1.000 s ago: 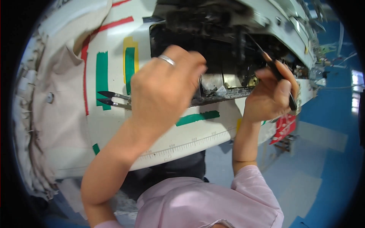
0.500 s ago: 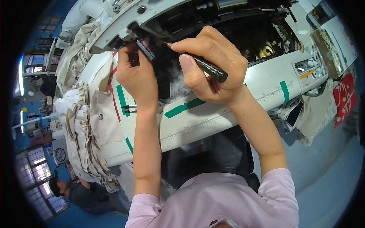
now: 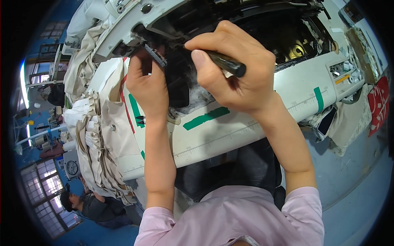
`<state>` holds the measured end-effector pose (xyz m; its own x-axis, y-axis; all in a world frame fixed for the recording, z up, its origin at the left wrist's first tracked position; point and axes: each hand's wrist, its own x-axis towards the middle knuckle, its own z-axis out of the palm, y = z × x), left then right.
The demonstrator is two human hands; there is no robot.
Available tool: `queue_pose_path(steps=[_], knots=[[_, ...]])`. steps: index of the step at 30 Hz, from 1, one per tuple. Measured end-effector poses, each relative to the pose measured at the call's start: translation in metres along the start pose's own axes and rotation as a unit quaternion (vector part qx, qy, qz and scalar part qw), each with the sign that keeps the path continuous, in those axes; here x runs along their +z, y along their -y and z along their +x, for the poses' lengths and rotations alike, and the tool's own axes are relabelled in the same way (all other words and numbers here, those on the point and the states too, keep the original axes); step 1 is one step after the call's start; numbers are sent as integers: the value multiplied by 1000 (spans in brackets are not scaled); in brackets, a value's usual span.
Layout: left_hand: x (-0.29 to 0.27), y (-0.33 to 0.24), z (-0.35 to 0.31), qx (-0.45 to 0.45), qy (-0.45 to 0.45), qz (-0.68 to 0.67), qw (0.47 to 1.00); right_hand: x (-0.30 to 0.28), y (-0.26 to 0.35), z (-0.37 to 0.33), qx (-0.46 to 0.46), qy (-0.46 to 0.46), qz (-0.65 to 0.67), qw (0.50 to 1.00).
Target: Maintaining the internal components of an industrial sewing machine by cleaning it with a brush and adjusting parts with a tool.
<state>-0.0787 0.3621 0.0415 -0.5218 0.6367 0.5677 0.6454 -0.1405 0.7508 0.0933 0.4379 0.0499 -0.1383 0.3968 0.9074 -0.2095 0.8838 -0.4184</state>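
My left hand (image 3: 148,94) reaches up to the underside of a tilted-back sewing machine (image 3: 117,35). Its thumb and fingers pinch a small grey metal piece (image 3: 155,55) with a ridged edge; the fingertips behind it are partly hidden. Gripped in my right hand (image 3: 246,69) is a screwdriver (image 3: 227,63) with a dark, glossy handle, its thin end pointing left toward the machine's dark inside. Whether the tip touches anything is hard to make out. Below both hands lies the dark, lint-covered opening (image 3: 199,96) in the table.
The white table (image 3: 221,135) carries a ruler scale and green tape strips. Beige cloth pieces (image 3: 92,139) pile up at the left. A parts tray (image 3: 342,74) sits at the right, with a phone (image 3: 327,121) below it. A co-worker (image 3: 96,207) is at lower left.
The view has shifted slightly, so the table sits a little farther right. Both hands keep their grips; the right hand and screwdriver have moved slightly up.
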Motion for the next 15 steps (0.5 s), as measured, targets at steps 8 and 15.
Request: queue_pose_path(steps=[8,15], knots=[[4,2,0,50,-18,70,996,9,-6,0,-7,-8,18,1000],[7,6,-5,135,-37,167,976,5,-1,0,65,-15,21,998]])
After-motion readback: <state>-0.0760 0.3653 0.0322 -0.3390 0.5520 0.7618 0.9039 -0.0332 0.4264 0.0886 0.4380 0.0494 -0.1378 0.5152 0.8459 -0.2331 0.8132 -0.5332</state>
